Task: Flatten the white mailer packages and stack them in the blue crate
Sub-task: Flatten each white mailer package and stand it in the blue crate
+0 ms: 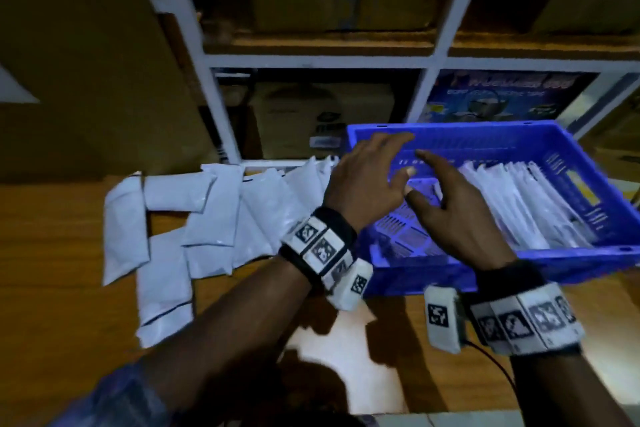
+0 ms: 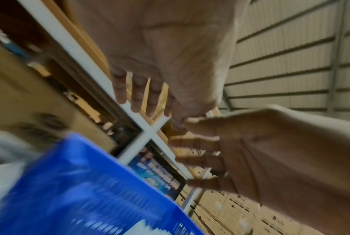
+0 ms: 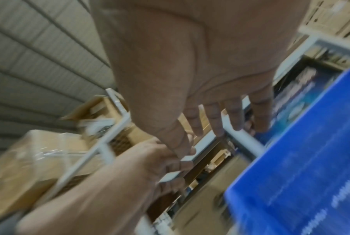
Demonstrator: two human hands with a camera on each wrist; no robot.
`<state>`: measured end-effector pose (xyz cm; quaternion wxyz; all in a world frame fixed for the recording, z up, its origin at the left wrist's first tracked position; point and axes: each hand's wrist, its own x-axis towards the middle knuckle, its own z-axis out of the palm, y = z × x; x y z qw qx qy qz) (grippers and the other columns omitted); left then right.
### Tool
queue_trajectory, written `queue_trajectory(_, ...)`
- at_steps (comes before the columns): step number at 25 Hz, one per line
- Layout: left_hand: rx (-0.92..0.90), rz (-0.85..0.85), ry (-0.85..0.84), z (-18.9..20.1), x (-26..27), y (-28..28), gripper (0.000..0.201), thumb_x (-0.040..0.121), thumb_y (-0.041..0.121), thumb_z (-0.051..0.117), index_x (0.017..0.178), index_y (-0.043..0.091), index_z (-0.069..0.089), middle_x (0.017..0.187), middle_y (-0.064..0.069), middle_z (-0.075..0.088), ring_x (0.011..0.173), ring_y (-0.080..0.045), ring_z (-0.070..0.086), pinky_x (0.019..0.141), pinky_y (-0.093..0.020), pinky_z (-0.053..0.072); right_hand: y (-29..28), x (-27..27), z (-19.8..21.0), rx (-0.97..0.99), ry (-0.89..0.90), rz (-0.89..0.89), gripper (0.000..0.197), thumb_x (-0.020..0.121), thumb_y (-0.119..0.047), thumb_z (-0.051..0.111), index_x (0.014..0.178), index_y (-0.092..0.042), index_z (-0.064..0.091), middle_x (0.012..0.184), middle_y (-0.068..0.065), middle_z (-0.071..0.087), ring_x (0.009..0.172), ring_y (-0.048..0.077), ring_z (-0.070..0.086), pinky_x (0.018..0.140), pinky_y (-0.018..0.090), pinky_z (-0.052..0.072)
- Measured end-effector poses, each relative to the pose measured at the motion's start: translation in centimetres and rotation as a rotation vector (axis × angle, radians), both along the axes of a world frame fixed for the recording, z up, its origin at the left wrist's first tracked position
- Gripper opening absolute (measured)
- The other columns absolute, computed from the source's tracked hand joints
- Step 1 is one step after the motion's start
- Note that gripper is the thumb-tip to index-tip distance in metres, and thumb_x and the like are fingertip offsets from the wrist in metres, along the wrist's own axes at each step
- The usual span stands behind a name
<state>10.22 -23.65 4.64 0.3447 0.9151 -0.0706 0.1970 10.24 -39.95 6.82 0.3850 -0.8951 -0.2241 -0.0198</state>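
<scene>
The blue crate (image 1: 429, 269) stands on the wooden table (image 1: 52, 253) at the right. Flattened white mailers (image 1: 519, 204) lie stacked in its right half, and its left half shows bare slatted floor. A loose pile of puffy white mailers (image 1: 207, 218) covers the table left of the crate. My left hand (image 1: 388, 163) hovers over the crate's left part, fingers spread, holding nothing. My right hand (image 1: 424, 177) hangs beside it above the crate, fingers straight and empty. Both wrist views are blurred: the left hand (image 2: 141, 98) and the right hand (image 3: 220, 119) show bare palms over the crate (image 2: 79, 190).
A white metal shelving rack (image 1: 429, 62) rises right behind the table, holding cardboard boxes (image 1: 329, 114) and a dark printed box (image 1: 502, 94). A large cardboard box (image 1: 86, 62) stands at the back left. A black cable (image 1: 495, 364) trails from my right wristband.
</scene>
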Motion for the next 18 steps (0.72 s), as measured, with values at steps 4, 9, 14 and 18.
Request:
queue_trajectory(4,-0.095,0.085,0.093,-4.4,-9.1,6.5,0.046,0.094,0.033,0.057,0.140,0.028,0.051,0.137,0.003,0.055,0.125,-0.024,0.052,0.100,-0.045,0.047,7.2,-6.8,-3.4,0.055,0.007,0.055,0.054,0.090,-0.024,0.064,0.141,-0.017,0.047,0.139,-0.001,0.053,0.121,0.008,0.050,0.093,0.012,0.034)
queue_trajectory(9,-0.094,0.131,0.301,-9.6,-16.9,13.8,0.050,0.090,0.035,0.050,0.140,0.029,0.049,0.137,0.004,0.053,0.123,-0.021,0.050,0.099,-0.041,0.048,15.0,-13.2,-8.2,0.038,0.155,0.151,0.049,0.096,-0.026,0.061,0.142,-0.021,0.046,0.138,-0.008,0.049,0.127,0.006,0.044,0.094,0.004,0.026)
queue_trajectory(14,-0.070,0.232,0.426,-13.0,-16.6,17.9,0.047,0.098,0.024,0.056,0.144,0.028,0.047,0.149,0.004,0.046,0.134,-0.020,0.044,0.109,-0.041,0.042,19.9,-12.9,-14.9,-0.157,0.290,0.116,0.061,0.095,-0.030,0.058,0.150,-0.016,0.034,0.151,0.002,0.039,0.138,0.019,0.037,0.110,0.023,0.029)
queue_trajectory(18,0.010,0.250,0.472,-14.3,-13.3,19.7,0.051,0.100,0.023,0.054,0.150,0.027,0.043,0.156,-0.001,0.039,0.139,-0.023,0.039,0.113,-0.042,0.039,22.4,-8.3,-18.5,-0.438,0.258,0.065,0.072,0.095,-0.040,0.050,0.156,-0.018,0.017,0.163,0.006,0.011,0.150,0.031,0.010,0.122,0.045,0.015)
